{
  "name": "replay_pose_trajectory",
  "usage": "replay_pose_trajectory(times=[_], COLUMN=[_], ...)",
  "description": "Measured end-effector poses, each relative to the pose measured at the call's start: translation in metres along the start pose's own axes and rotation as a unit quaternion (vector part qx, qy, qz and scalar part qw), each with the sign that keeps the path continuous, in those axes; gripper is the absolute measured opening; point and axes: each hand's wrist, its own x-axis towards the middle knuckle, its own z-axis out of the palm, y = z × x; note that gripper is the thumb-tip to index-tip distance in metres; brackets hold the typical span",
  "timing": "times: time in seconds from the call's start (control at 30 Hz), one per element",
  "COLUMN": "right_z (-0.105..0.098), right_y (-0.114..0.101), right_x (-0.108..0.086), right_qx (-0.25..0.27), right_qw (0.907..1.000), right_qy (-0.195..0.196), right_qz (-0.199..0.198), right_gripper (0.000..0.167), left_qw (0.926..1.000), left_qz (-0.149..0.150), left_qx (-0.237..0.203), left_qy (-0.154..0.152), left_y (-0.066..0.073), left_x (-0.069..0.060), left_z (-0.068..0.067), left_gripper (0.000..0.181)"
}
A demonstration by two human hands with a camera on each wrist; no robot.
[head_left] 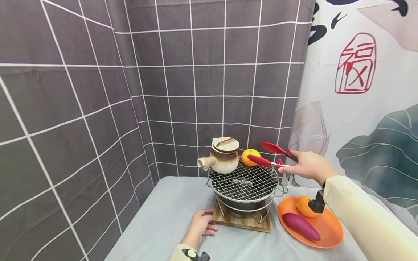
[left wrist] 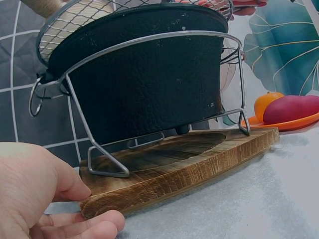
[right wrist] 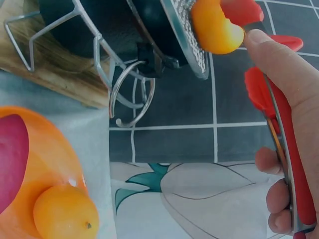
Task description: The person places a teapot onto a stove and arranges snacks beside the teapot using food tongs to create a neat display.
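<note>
The right hand (head_left: 308,165) is holding red-tipped tongs (head_left: 261,161), with tips standing apart near the orange fruit (head_left: 249,156) resting on the wire grate (head_left: 258,186). The left hand (head_left: 201,222) is touching a corner of the brown wooden board (left wrist: 184,178), which is lying flat on the table (head_left: 163,210).

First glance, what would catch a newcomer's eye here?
Red tongs in the raised right hand, spread near an orange on the round wire grill. Next, the clay pot at the grill's back left. Then the orange plate at right, with a purple sweet potato and another orange.
</note>
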Motion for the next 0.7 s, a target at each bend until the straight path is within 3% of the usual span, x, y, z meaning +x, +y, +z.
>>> replay_pose_trajectory(times=[0.53, 0.7], right_z=[-0.006, -0.011], right_y=[0.011, 0.018], right_x=[-0.009, -0.013], right_qx=[0.046, 0.038], right_qw=[0.9985, 0.9987], right_qy=[0.03, 0.033], right_qz=[0.005, 0.01], right_gripper=[0.111, 0.111], left_qw=[1.0, 1.0], left_qz=[0.0, 0.001], left_qx=[-0.002, -0.004], left_qy=[0.001, -0.003], left_y=[-0.002, -0.002], left_x=[0.001, 0.001], left_z=[0.0, -0.001], left_gripper=[0.043, 0.043])
